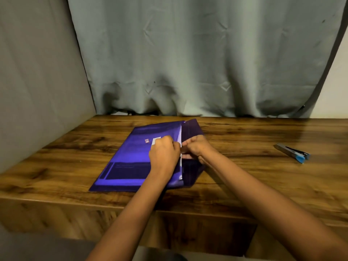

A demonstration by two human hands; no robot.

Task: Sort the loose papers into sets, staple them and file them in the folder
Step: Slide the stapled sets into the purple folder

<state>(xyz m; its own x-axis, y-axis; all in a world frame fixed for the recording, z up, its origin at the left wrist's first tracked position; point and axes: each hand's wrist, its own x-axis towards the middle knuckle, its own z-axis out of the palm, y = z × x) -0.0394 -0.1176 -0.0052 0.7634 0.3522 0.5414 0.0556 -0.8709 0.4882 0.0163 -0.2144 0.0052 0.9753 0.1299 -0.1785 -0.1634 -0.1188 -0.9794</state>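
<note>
Both hands are in at the mouth of the translucent purple plastic folder (128,161), which lies flat on the brown wood-grain table (244,176), a little left of centre, with its open side turned to the right. The left hand (163,151) sits on top of the folder, fingers curled, its grip closed on the edge of the front cover right at the opening. The right hand (197,147) meets it from the other side, knuckles up, its grip pinched in on the white papers (181,161). Only a thin strip of them shows along the opening; the rest is inside, under the purple cover. The folder's flap stands open behind the right hand, tilted up off the table. A small label shows on the cover just beyond the left knuckles.

Well off to the right, apart from everything, the grey stapler with a blue tip (291,152) lies on the table, untouched. A grey-green curtain (188,53) hangs along the far edge.
</note>
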